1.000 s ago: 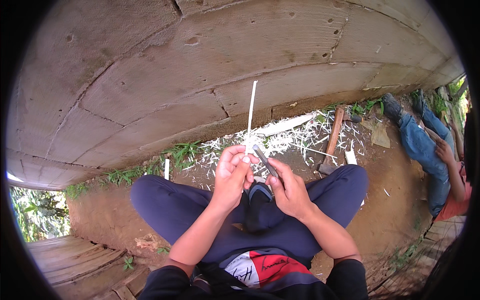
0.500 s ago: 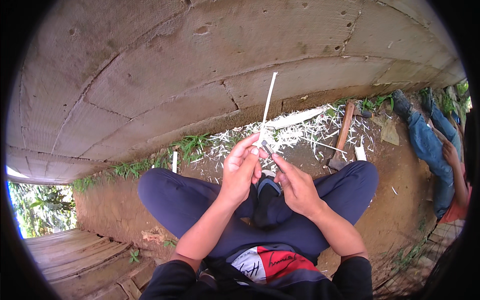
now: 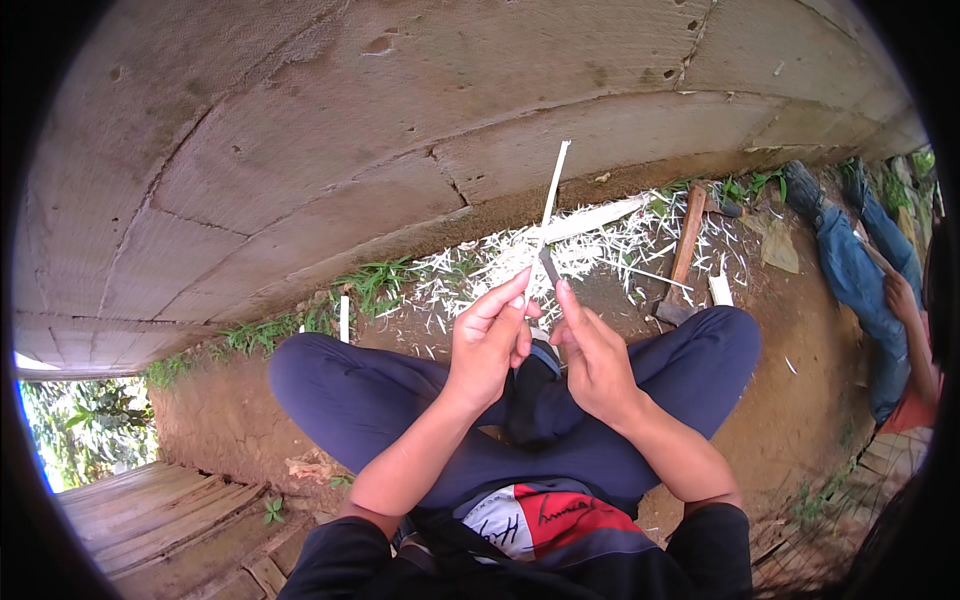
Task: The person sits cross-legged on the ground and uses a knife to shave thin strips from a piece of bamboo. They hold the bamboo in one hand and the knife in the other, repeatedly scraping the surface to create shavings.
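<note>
My left hand [image 3: 485, 345] pinches the lower end of a thin pale wooden stick [image 3: 556, 185], which points up and away from me toward the wall. In my right hand [image 3: 598, 370] is a small knife with a short dark blade [image 3: 550, 267]; its handle is mostly hidden by my fingers. The blade lies against or just beside the stick, a little beyond my left fingertips; contact cannot be told. Both hands are close together above my crossed legs. Pale wood shavings [image 3: 480, 280] cover the ground beyond them.
A wider pale wood strip [image 3: 595, 218] lies on the shavings by the concrete wall [image 3: 330, 150]. At the right rests a wooden-handled tool [image 3: 689, 235] with a metal head near my knee. Another person's legs in jeans [image 3: 850, 265] stretch out at the far right.
The knife and my right hand have moved away from me along the stick. The stick's far end has shifted slightly right. My left hand keeps its pinch.
</note>
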The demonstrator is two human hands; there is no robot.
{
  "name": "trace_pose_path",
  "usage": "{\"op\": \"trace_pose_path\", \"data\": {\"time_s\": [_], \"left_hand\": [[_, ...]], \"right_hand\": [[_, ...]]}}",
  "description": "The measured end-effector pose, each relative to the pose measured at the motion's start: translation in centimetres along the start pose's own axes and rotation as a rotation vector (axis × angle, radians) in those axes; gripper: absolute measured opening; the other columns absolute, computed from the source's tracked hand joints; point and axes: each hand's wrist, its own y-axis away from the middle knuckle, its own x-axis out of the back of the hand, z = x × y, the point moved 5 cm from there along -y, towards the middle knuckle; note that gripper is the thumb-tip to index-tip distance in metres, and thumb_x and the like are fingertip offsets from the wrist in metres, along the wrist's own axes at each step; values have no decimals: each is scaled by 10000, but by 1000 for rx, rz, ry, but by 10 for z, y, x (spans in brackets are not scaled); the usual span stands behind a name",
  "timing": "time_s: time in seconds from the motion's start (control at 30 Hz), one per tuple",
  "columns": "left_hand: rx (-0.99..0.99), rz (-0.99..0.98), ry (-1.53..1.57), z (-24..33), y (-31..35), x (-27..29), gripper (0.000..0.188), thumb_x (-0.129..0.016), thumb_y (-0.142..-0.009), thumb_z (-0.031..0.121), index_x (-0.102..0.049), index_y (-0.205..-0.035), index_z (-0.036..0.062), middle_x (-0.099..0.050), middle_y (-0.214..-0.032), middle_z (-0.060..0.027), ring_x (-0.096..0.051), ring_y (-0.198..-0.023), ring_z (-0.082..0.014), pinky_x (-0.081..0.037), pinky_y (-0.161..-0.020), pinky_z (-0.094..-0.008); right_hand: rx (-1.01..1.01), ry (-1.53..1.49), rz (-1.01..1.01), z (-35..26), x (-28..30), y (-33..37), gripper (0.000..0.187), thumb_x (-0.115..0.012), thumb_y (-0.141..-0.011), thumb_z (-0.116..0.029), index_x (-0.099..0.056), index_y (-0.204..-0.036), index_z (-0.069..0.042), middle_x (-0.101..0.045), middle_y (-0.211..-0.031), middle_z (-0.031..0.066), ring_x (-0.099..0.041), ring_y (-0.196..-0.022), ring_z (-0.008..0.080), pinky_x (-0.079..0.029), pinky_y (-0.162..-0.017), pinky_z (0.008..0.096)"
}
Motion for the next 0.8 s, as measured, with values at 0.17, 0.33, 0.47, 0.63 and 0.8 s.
{"op": "trace_pose_path", "data": {"time_s": [0.17,0.33,0.47,0.63,0.8], "left_hand": [[-25,27,-37,-1,-1,1,334,-462,-947,103,-497,-1277,63,-578,-898,-47,-462,-544,-32,-368,-429,-161],[-95,55,-1,4,-4,7,335,-463,-947,99,-493,-1278,57,-566,-890,-37,-430,-532,-24,-346,-418,-156],[-69,-2,-18,-7,3,-1,324,-459,-951,105,-498,-1268,47,-562,-885,-32,-421,-526,-31,-351,-423,-168],[13,2,45,-17,5,-6,330,-446,-956,109,-481,-1276,33,-569,-881,-49,-433,-525,-45,-353,-417,-174],[-13,26,53,-4,1,0,328,-442,-955,98,-486,-1277,51,-558,-868,-42,-424,-517,-37,-340,-406,-168]], "right_hand": [[-3,-4,9,0,0,1,667,-494,-777,115,-351,-1389,-105,-546,-797,133,-601,-683,268,-489,-613,351],[-16,4,-62,-5,-14,6,670,-483,-776,115,-346,-1392,-109,-529,-785,128,-594,-675,258,-491,-620,358],[-12,-4,57,-3,-5,0,668,-474,-793,121,-329,-1403,-110,-523,-773,131,-581,-667,245,-483,-624,336],[19,-10,96,2,-1,-4,669,-472,-799,128,-322,-1407,-108,-521,-764,137,-573,-662,242,-478,-628,326],[-16,-27,15,-3,-12,4,676,-485,-776,131,-337,-1395,-96,-539,-793,142,-590,-681,258,-489,-639,342]]}}
